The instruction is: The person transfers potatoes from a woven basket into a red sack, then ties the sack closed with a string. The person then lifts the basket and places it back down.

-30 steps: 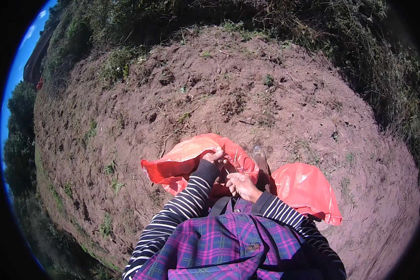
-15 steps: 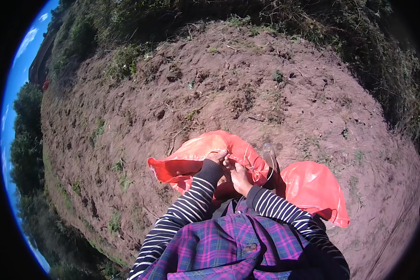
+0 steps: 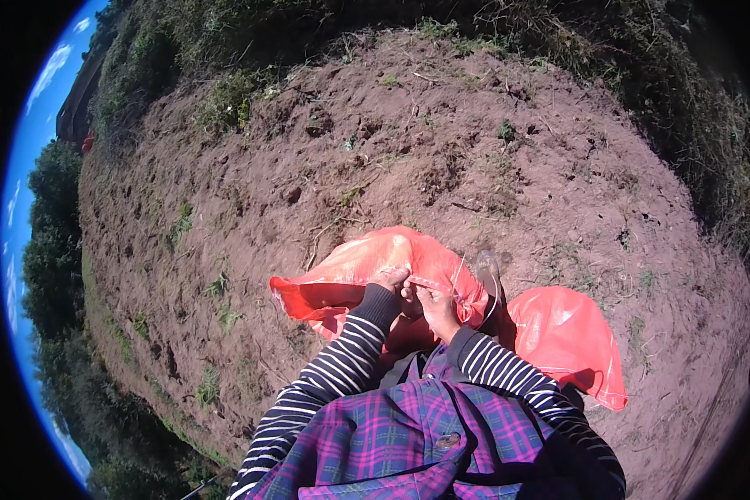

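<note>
An orange woven sack [image 3: 367, 258] spreads out in front of my body, its mouth gaping toward the left. My left hand [image 3: 391, 280] is closed on the sack's edge. Right beside it, my right hand [image 3: 439, 312] is pinched at the same edge, fingertips close to the left hand's. A thin white string [image 3: 461, 268] curves up from near my right fingers and loops over the sack's right side. Exactly what the right fingertips grip, cloth or string, is partly hidden.
A second orange sack [image 3: 568, 342] lies to the right, next to my shoe [image 3: 487, 271]. Reddish loose soil [image 3: 250, 217] with clods, small weeds and dry twigs surrounds me. Dense bushes [image 3: 683, 125] border the far and right sides; trees [image 3: 54, 250] stand at the left.
My right hand has shifted slightly right, and the white string now arcs above it. The left hand keeps its grip on the sack. The whole view has moved a little.
</note>
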Tool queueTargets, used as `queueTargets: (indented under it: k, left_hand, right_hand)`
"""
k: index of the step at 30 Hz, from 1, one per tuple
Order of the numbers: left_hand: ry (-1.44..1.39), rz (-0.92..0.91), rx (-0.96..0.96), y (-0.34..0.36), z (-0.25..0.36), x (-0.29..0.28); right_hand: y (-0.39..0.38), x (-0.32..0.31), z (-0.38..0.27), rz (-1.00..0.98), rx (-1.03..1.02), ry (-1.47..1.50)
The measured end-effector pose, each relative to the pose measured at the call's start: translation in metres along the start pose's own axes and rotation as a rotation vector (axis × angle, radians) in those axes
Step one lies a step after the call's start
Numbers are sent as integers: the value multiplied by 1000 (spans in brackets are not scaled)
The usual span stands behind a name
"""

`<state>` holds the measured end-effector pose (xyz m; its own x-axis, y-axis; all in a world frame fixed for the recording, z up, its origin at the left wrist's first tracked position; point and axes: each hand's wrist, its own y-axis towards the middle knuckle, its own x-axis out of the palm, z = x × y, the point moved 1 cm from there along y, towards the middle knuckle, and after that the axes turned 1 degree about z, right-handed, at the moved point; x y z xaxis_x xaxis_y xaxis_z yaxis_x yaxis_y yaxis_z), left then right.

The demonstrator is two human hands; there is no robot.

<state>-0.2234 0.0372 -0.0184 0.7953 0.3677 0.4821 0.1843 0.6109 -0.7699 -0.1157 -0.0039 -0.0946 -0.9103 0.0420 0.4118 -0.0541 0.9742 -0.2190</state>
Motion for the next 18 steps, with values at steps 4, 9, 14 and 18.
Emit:
queueTargets:
  k: [4, 9, 14, 18]
  left_hand:
    - [-16, 37, -36, 1, -4, -3]
    - [13, 32, -27, 2, -4, -2]
    - [260, -13, 130, 10, -5, -10]
    - [301, 47, 96, 27, -15, -32]
  right_hand:
    - [-4, 3, -13, 16, -55, -52]
    - [0, 6, -21, -55, -57, 48]
    - [1, 0, -18, 36, -59, -204]
    - [0, -2, -19, 87, -67, -208]
